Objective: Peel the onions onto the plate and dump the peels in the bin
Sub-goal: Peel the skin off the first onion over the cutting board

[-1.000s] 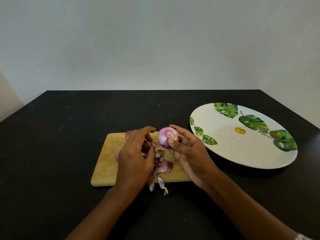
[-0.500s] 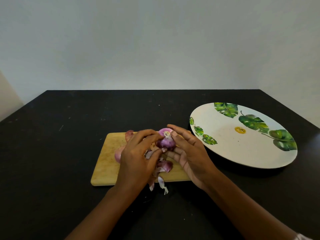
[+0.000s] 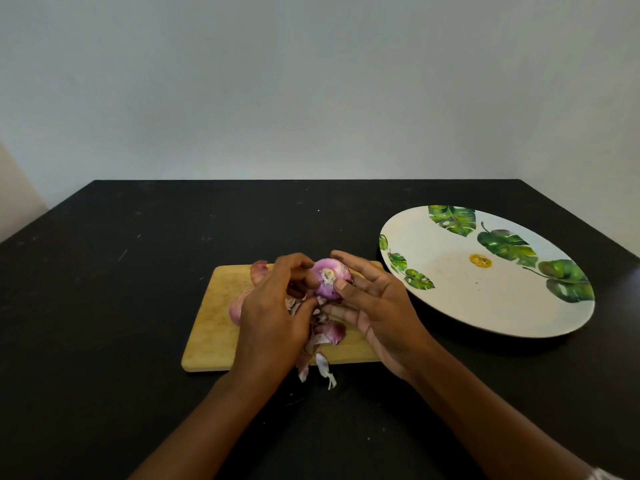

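1. A black table [image 3: 104, 323] is carrying everything. Its top is showing pale scuffs, and a plain grey wall [image 3: 311, 91] is rising behind it.
2. A wooden cutting board [image 3: 211, 327] is lying at the middle of the table. Two other onions [image 3: 236, 310] are sitting on its left part, half hidden behind the hand.
3. The left hand [image 3: 273, 317] is curling its fingers and pinching at the left side of the onion [image 3: 329, 279].
4. That onion, pink-purple with its pale cut end facing the camera, is being held just above the board between both hands.
5. Loose peels [image 3: 329, 336] are lying on the board under the hands, a few trailing over its near edge onto the table.
6. The right hand [image 3: 379, 306] is gripping the onion from the right, its thumb pressing on the front and its fingers wrapping behind.
7. A white plate [image 3: 450, 306] printed with green leaves is lying just beside the board's far right corner, showing a small yellow mark [image 3: 480, 260] near its middle.
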Demonstrator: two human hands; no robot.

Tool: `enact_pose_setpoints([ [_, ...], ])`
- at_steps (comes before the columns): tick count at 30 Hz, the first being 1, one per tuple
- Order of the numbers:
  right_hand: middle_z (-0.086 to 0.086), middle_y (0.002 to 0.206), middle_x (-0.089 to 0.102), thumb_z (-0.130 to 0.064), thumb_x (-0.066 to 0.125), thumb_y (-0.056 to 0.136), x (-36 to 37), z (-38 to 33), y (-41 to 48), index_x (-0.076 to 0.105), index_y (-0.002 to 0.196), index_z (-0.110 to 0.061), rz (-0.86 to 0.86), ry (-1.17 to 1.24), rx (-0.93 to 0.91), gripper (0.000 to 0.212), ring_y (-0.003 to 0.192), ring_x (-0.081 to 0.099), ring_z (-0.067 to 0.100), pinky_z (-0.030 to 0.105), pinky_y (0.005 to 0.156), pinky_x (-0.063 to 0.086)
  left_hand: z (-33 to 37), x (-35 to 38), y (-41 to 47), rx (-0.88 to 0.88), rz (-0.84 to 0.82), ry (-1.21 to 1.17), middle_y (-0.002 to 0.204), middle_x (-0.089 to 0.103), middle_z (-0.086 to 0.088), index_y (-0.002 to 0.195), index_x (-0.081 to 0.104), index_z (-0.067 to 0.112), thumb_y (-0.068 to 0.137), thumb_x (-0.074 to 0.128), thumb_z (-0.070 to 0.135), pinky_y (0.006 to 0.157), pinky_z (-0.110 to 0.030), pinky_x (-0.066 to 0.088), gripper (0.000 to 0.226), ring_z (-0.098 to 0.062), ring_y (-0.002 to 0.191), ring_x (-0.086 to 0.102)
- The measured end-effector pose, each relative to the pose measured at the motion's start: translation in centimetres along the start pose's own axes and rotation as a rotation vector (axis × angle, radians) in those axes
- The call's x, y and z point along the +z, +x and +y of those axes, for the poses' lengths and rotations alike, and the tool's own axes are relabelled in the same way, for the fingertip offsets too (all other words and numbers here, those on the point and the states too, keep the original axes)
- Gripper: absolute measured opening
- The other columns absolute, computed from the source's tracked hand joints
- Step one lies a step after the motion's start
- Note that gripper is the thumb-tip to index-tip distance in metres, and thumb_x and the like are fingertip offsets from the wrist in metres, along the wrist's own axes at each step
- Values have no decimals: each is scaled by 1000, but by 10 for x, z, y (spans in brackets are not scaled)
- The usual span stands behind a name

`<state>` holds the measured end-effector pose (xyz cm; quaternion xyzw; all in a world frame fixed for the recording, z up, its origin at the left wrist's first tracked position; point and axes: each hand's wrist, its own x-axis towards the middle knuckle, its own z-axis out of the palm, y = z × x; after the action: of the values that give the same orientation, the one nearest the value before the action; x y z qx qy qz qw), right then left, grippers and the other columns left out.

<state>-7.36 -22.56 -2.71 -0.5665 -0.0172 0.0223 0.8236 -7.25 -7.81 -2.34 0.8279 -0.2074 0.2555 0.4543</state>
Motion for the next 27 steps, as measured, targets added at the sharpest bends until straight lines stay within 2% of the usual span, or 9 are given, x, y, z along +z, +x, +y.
enact_pose_setpoints([
  [5, 6, 115, 69, -1, 60, 88, 0, 0, 0, 61, 120, -22, -13, -60, -19, 38, 101, 70, 24, 38, 83, 59, 1, -2, 0, -14, -45, -13, 84, 58, 17, 97, 40, 45, 74, 71, -6, 74, 2, 38, 65, 11, 91, 55],
  [16, 11, 119, 67, 1, 59, 90, 0, 1, -1, 58, 126, -18, -27, -102, -31, 40, 103, 69, 25, 40, 85, 58, -2, -2, 0, -8, -79, -22, 78, 55, 22, 91, 41, 43, 74, 69, -12, 70, 4, 37, 63, 21, 85, 53],
  [22, 7, 116, 69, -2, 59, 90, 0, 0, 0, 58, 124, -20, -13, -101, -16, 39, 102, 69, 23, 41, 86, 58, -2, -1, 0, 38, -47, -10, 85, 53, 27, 99, 50, 33, 73, 71, -10, 73, 3, 38, 54, 20, 90, 52],
  [27, 9, 115, 70, -5, 65, 86, 1, 1, 0, 58, 126, -17, 0, -90, -5, 42, 102, 69, 25, 44, 88, 56, -3, -2, 2, 62, -25, -1, 86, 53, 28, 103, 51, 35, 71, 76, -2, 76, 2, 39, 55, 18, 91, 53],
])
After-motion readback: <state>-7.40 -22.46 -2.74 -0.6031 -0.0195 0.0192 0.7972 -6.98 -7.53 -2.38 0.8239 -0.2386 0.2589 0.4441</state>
